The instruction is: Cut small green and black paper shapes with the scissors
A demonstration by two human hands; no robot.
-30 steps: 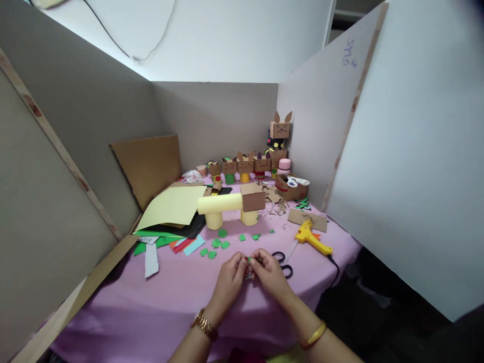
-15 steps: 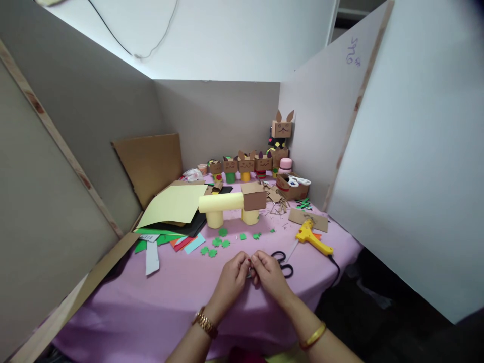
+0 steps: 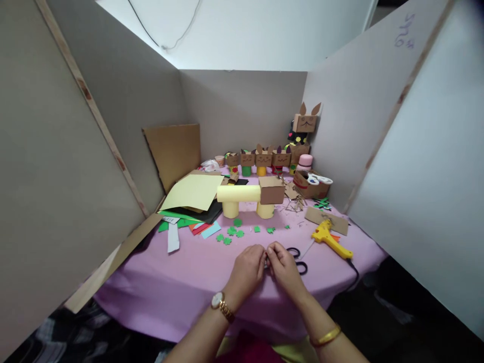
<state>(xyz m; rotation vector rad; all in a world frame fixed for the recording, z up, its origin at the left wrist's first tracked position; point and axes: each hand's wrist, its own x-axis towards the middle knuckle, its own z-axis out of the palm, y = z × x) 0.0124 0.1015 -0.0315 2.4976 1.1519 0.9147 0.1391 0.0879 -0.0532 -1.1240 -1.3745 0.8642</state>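
Observation:
My left hand (image 3: 250,266) and my right hand (image 3: 282,263) are pinched together over the front of the table, fingertips meeting. What they hold between them, if anything, is too small and hidden to make out. Black-handled scissors (image 3: 301,267) lie by my right hand, their blades partly covered by it. Beyond my hands lie several green paper flower cutouts (image 3: 227,241) and a small green paper piece (image 3: 257,229). Behind these stands a pale yellow paper-tube body (image 3: 238,193) on tube legs, with a brown cardboard box head (image 3: 271,190) at its right end.
A yellow glue gun (image 3: 331,239) lies at right near a cardboard strip (image 3: 321,220). Coloured paper sheets (image 3: 192,191) are stacked at left. Several box-headed animal figures (image 3: 263,160) line the back, beside a cardboard box (image 3: 310,186) with white-handled scissors. Grey partitions (image 3: 242,108) enclose the table.
The view has turned left, so everything sits further right in the picture. My hands stay pinched together, and my left wrist has rotated so the watch face shows.

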